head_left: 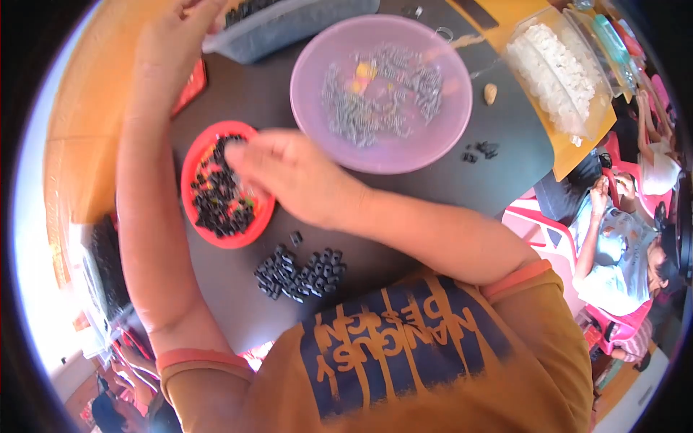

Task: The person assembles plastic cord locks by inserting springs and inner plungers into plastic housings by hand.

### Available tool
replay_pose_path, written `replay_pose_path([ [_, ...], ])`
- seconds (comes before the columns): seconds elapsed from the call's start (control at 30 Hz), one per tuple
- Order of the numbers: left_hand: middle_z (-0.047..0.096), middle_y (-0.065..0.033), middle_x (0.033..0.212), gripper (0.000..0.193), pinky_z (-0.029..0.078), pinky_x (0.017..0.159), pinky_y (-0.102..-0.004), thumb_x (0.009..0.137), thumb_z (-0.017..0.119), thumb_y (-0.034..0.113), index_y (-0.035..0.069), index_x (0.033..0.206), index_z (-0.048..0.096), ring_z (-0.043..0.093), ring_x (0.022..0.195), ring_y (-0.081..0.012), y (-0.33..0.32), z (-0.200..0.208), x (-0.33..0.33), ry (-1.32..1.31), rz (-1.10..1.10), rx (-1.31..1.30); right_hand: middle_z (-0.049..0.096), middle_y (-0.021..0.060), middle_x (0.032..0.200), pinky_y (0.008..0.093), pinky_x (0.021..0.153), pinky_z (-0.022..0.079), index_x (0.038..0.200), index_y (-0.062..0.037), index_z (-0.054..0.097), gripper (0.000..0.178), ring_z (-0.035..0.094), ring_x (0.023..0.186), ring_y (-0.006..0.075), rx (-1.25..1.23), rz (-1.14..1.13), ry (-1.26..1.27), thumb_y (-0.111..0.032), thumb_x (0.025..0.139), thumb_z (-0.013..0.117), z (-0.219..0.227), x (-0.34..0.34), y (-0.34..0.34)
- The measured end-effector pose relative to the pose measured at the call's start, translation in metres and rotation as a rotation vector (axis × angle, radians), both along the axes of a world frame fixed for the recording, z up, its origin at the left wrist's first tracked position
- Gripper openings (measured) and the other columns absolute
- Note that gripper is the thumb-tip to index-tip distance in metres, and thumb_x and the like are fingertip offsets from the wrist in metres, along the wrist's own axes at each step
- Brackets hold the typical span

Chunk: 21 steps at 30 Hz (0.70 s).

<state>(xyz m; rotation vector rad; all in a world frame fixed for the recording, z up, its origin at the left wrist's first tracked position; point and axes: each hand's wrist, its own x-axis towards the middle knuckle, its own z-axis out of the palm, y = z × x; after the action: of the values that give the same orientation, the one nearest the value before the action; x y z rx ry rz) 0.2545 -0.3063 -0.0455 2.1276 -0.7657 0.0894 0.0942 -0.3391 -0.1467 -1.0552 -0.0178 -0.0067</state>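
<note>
My right hand (307, 177) reaches over a red plate (190, 209), its fingers drawn together and blurred at the tips. Whatever they pinch, if anything, is hidden. The plate holds many small black parts (220, 206) on a colourful bottom. At the upper left, my left hand (177, 32) is by the end of a grey bin (289, 32) with black parts inside; its fingers are smeared and partly cut off by the picture edge. A pile of small black pieces (299, 274) lies on the table close to my body, with one loose piece by it.
A large translucent pink-purple basin (382, 162) holds many small clear-grey parts. Right of it lie a few dark pieces (480, 151) and a tan lump (490, 94). A clear tray of whitish pieces (556, 72) stands at the far right. Other people sit on pink chairs (541, 224) beyond.
</note>
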Motion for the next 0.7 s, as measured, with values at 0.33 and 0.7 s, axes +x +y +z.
replay_pose_path([
  [0.33,0.066,-0.0044,0.093,0.023,0.046,0.08,-0.0223,0.093,0.061,0.013,-0.001,0.111,0.066,0.058,0.087,-0.0075,0.141,-0.067,-0.067,0.093,0.012,0.167,0.056,0.001,0.068,0.0226,0.061,0.043,0.078,-0.0018,0.059,0.038,0.051,0.064,0.0078,0.115,-0.208,-0.082,-0.033,0.099,0.054,-0.011,0.012,0.002],
  [0.7,0.065,-0.0116,0.091,0.017,0.049,0.077,-0.0298,0.085,0.064,0.0,-0.001,0.101,0.066,0.063,0.083,-0.0224,0.16,-0.095,-0.094,-0.122,-0.014,0.194,0.06,0.0011,0.075,0.0223,0.069,0.045,0.083,-0.0015,0.062,0.035,0.054,0.07,0.0077,-0.278,-0.248,-0.13,-0.031,0.1,0.053,-0.016,0.007,0.008],
])
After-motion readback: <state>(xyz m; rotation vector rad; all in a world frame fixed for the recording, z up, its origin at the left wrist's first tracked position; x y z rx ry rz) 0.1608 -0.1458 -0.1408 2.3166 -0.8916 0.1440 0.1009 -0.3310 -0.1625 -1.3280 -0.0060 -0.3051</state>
